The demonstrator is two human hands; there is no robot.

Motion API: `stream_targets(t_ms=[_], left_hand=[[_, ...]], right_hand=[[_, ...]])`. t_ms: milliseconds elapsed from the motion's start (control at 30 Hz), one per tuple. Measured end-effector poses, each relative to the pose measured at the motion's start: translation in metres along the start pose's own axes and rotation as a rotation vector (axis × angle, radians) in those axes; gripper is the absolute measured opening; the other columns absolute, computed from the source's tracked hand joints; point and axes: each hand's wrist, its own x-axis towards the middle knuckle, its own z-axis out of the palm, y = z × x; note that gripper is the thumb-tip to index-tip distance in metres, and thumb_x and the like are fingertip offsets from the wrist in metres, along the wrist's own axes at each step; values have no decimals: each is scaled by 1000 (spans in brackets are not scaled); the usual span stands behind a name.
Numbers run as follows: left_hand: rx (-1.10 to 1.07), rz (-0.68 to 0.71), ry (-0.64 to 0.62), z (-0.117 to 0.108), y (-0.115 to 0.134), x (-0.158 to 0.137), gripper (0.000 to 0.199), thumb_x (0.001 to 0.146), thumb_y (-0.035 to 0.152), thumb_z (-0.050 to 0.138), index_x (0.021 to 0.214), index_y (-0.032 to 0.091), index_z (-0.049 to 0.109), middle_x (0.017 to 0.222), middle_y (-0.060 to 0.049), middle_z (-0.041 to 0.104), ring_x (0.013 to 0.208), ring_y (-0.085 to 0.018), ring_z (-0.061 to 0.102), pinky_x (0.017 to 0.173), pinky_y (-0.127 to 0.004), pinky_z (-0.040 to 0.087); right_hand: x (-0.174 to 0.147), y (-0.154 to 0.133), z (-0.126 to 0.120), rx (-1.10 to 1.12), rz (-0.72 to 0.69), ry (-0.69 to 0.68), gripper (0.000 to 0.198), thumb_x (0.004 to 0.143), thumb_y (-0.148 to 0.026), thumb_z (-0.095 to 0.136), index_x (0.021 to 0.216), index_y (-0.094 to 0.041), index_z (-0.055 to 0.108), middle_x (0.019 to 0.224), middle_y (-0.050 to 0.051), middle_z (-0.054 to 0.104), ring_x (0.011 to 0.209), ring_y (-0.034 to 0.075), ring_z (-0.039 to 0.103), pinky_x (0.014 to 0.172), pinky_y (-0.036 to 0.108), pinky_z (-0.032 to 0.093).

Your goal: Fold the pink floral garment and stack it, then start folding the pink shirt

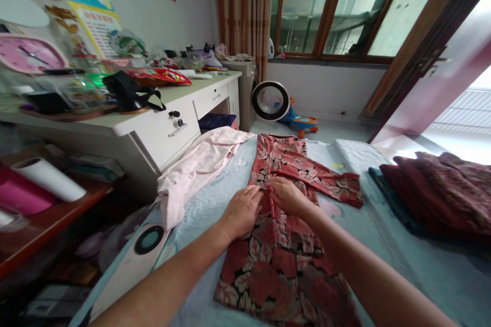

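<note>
A red floral long-sleeved shirt (268, 260) with black and cream leaf patterns is spread on the light-blue bed cover. One of its sleeves lies out toward the right, and the garment's near part reaches the bottom of the head view. My left hand (243, 209) is closed on the cloth near the middle of the shirt, fingers bent over it. Just beside it, my right hand (286, 195) also grips the fabric along the centre strip. The fingertips of both hands are partly hidden in the folds.
Left of the shirt lies a pale pink garment (203, 156) on the bed cover (387, 265). Folded dark red clothes (441, 194) are piled at the right. A cluttered white desk (164, 140) stands along the left, with an open-doored washing machine (245, 97) beyond.
</note>
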Motion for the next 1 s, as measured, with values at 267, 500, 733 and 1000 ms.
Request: stream_targets(t_ms=[267, 500, 733, 1000], left_hand=[[90, -25, -105, 23, -18, 34, 16, 94, 27, 54, 103, 18, 64, 106, -10, 65, 101, -25, 61, 88, -39, 51], [83, -20, 21, 48, -62, 97, 26, 96, 20, 48, 118, 15, 60, 126, -11, 62, 119, -22, 56, 104, -36, 45], [129, -152, -58, 65, -94, 163, 25, 97, 22, 45, 115, 18, 63, 117, -8, 67, 109, -22, 61, 97, -36, 46], [138, -387, -27, 80, -116, 212, 30, 93, 23, 46, 118, 18, 64, 125, -16, 63, 122, -34, 54, 101, -49, 43]], right_hand=[[18, 42, 29, -106, 88, -1, 40, 96, -33, 53, 135, -26, 59, 145, 10, 54, 134, 26, 46, 110, 49, 35], [9, 45, 41, -107, 104, 21, 45, 98, -39, 52, 141, -26, 55, 150, 8, 49, 140, 28, 38, 114, 50, 29], [10, 45, 38, -79, 114, 8, 46, 97, -38, 53, 141, -27, 55, 151, 8, 49, 141, 29, 36, 115, 51, 28], [10, 42, 34, -49, 129, 15, 47, 95, -36, 55, 140, -27, 55, 151, 7, 48, 141, 27, 37, 117, 48, 26]])
